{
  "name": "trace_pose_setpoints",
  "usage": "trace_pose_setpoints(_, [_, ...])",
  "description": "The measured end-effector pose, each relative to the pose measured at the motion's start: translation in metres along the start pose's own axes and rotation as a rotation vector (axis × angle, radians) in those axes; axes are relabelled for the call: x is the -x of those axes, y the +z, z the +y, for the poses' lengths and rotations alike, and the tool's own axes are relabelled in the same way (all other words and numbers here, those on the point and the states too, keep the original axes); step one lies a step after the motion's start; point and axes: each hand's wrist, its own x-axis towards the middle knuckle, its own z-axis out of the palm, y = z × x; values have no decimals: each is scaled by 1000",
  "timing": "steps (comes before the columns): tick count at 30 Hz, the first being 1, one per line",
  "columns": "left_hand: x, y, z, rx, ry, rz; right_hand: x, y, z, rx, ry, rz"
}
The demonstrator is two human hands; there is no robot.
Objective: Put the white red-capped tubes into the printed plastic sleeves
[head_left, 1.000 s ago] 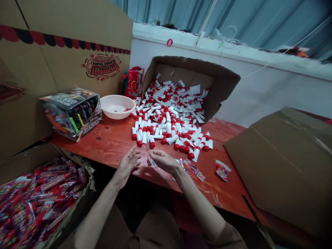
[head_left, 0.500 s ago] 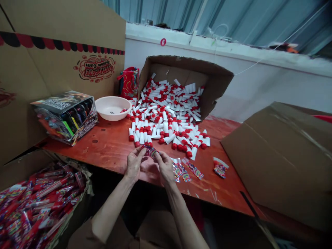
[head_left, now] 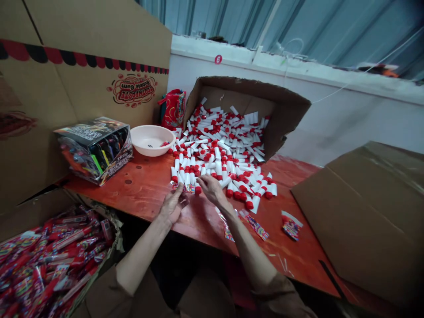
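Observation:
My left hand (head_left: 173, 206) pinches a small printed plastic wrapper (head_left: 189, 188) between thumb and fingers, just above the table edge. My right hand (head_left: 212, 190) is at the front of the pile of white tubes with red caps (head_left: 218, 154). Its fingers are closed on a red-capped tube (head_left: 198, 190), mostly hidden by the fingertips. On the table by my right forearm lie flat printed wrappers (head_left: 256, 226), partly covered by the arm. Farther right rests another wrapper (head_left: 291, 226).
A tipped cardboard box (head_left: 285, 99) spills the tubes. Left of it stand a pink bowl (head_left: 152, 150), a red pouch (head_left: 174, 108) and a display box (head_left: 96, 148). Below left, an open carton holds filled packets (head_left: 59, 256). A large carton (head_left: 364, 212) stands at right.
My right hand has let go of the wrapper and moved forward to the front tubes. My left hand keeps the wrapper. The view has shifted slightly.

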Motion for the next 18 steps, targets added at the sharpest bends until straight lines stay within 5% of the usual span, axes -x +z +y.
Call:
trace_pose_setpoints(5, [-10,-10,-2,157,-104,-2,-37,-11,42,223,-11,23])
trace_pose_setpoints(9, [-11,-10,-9,177,-131,-18,-32,-25,51,201,-2,82])
trace_pose_setpoints(14, [-9,-5,-17,149,-137,-19,22,-47,25,-482,138,373])
trace_pose_setpoints(18, [-5,1,-26,129,-141,-28,69,-41,-7,-897,184,434])
